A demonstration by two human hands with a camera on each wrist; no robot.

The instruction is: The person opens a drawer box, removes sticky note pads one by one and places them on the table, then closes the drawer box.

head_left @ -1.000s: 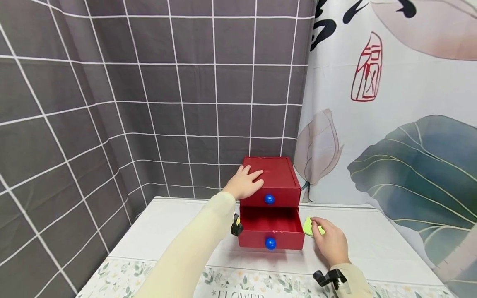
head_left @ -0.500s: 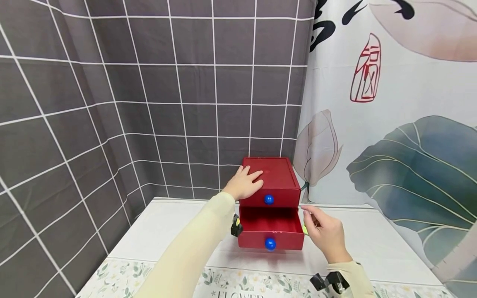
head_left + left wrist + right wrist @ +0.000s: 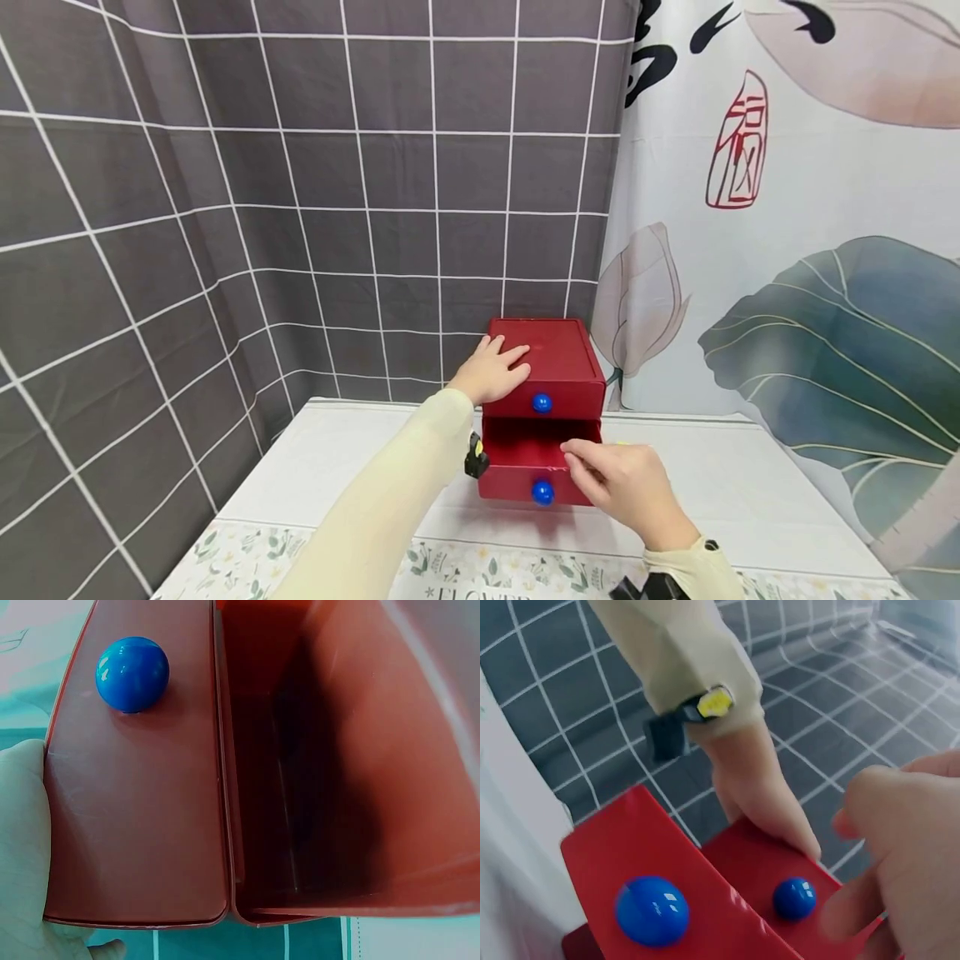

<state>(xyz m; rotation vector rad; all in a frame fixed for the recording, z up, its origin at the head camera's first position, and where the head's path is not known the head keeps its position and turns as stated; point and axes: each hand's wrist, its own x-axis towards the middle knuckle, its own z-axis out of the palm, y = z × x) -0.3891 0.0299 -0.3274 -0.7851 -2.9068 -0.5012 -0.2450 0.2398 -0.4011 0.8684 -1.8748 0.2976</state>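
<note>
Table: white, stretching away left and right of the box, its back edge behind it.
Box: red, near that edge.
Drawer: the lower one, pulled out, uncovered behind its front rim.
Left hand: resting on the box's top left edge, fingers spread.
Right hand: by the rim's right end, fingers bent; cannot tell whether pinching anything.
Knobs: blue.

Smooth red plastic-looking drawer box, glossy blue knobs, matt gray cloth backdrop, soft cream cloth sleeve
</note>
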